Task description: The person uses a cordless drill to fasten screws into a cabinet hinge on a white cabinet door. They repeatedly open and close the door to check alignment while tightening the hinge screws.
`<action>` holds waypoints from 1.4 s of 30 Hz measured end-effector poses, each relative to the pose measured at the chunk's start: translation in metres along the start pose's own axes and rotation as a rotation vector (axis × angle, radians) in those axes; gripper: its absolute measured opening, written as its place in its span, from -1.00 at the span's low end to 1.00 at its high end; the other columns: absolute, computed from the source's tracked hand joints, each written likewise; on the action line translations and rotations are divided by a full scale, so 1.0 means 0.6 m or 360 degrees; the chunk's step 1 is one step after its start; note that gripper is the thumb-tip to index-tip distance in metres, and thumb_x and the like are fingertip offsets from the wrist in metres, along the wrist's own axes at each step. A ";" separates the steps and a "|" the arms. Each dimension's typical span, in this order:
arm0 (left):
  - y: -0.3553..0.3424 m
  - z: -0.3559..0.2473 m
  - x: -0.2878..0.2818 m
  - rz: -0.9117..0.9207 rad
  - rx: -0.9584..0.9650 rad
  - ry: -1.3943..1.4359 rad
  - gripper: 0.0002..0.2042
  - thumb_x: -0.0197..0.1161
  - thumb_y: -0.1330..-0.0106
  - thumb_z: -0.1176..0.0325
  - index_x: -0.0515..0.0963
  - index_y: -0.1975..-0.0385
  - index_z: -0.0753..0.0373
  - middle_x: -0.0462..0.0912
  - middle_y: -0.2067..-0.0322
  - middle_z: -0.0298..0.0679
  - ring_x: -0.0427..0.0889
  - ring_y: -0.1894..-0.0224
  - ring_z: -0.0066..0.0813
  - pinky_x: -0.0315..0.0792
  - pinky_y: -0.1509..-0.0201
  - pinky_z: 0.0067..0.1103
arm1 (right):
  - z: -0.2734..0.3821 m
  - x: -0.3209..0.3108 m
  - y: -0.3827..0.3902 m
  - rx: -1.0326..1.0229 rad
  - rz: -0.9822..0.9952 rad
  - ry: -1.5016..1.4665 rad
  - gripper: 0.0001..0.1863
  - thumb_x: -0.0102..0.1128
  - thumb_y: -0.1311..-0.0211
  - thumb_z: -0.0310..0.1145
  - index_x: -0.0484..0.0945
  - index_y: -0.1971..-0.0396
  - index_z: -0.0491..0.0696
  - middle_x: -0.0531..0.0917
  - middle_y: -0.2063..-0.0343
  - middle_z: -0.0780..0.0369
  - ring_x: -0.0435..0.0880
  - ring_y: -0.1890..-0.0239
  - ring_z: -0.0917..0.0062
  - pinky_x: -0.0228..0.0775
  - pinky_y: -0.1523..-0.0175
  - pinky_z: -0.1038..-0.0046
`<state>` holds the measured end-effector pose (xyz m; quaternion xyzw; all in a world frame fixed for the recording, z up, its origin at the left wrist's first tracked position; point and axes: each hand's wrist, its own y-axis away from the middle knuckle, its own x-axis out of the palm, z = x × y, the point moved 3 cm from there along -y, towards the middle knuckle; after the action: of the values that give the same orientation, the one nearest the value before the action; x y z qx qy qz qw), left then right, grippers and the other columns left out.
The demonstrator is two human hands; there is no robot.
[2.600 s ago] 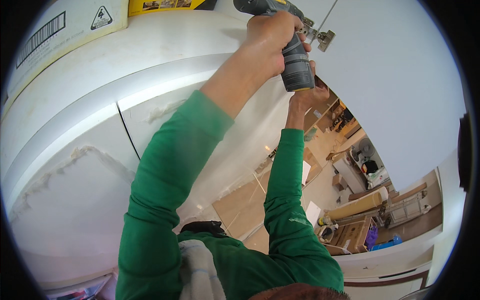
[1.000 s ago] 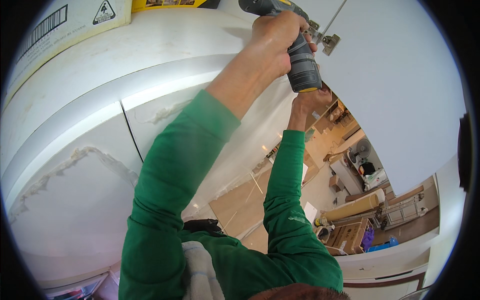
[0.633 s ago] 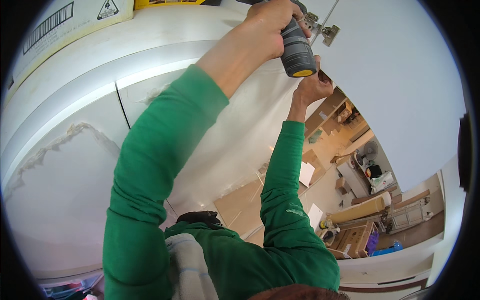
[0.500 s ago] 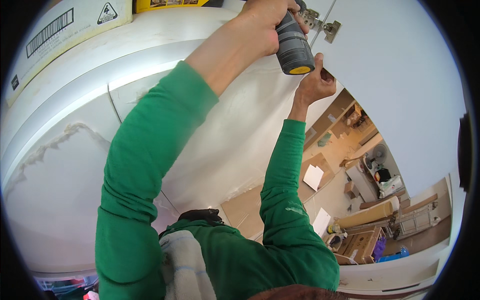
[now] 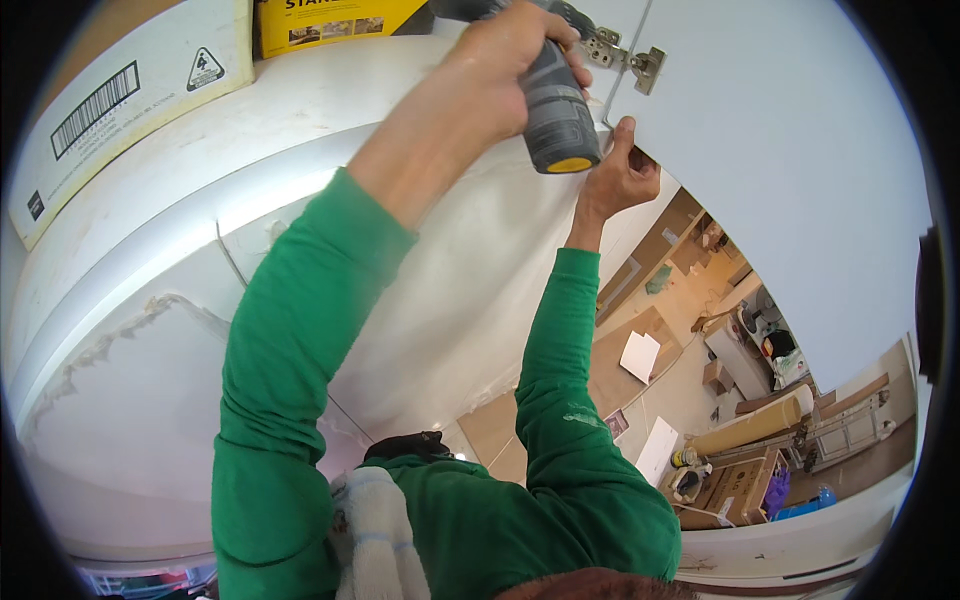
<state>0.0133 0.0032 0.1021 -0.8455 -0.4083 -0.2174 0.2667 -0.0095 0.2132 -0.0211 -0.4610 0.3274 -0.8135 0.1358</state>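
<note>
Head view: the left hand (image 5: 500,75) grips a dark grey, yellow-based drill (image 5: 562,130) near the metal hinge (image 5: 648,70); the right hand (image 5: 618,185) curls at the edge of the white door (image 5: 770,180), hold unclear, clear floor (image 5: 685,395) beyond.

A dark grey drill (image 5: 560,115) with a yellow base tilts beside the metal hinge (image 5: 648,71) on a flat white panel (image 5: 770,190).

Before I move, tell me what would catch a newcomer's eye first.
First, the dark grey power tool with its yellow base, gripped by the left hand at top centre. Then the metal hinge at the large white panel's edge, and the bright green sleeves below.
</note>
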 end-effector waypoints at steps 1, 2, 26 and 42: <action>0.001 -0.001 0.003 0.0058 0.0025 0.0004 -0.94 0.25 -0.40 0.51 0.50 0.24 0.32 0.61 0.49 -0.14 0.66 0.54 -0.27 0.68 0.40 -0.34 | 0.003 0.002 0.000 0.0008 0.0008 0.0009 -0.79 0.53 -0.36 -0.48 0.77 0.16 -0.33 0.85 0.26 0.10 0.82 0.24 0.47 0.66 0.02 0.42; 0.000 -0.002 0.006 0.0116 0.0045 0.0017 -0.94 0.25 -0.40 0.51 0.51 0.24 0.33 0.61 0.49 -0.13 0.67 0.53 -0.26 0.69 0.39 -0.34 | 0.005 0.001 -0.001 0.0011 -0.0018 0.0025 -0.78 0.53 -0.36 -0.47 0.77 0.16 -0.33 0.85 0.26 0.10 0.82 0.24 0.47 0.66 0.02 0.42; -0.048 -0.016 -0.036 -0.0077 -0.0002 0.0199 -0.92 0.22 -0.44 0.51 0.49 0.20 0.38 0.60 0.47 -0.13 0.68 0.51 -0.29 0.69 0.42 -0.35 | -0.020 0.043 0.005 0.0057 0.0079 0.0068 -0.78 0.55 -0.36 -0.45 0.77 0.18 -0.33 0.85 0.26 0.15 0.80 0.26 0.53 0.64 0.09 0.48; -0.030 -0.012 -0.037 -0.0051 0.0118 0.0140 -0.76 0.34 -0.37 0.47 0.52 0.06 0.41 0.67 0.36 -0.09 0.74 0.38 -0.28 0.76 0.25 -0.28 | -0.026 0.039 0.000 0.0065 0.0069 0.0140 -0.80 0.51 -0.41 -0.46 0.77 0.18 -0.33 0.84 0.30 0.16 0.77 0.31 0.55 0.63 0.12 0.49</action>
<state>-0.0151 -0.0046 0.0996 -0.8180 -0.4176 -0.2433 0.3118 -0.0355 0.2072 -0.0113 -0.4148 0.3264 -0.8363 0.1484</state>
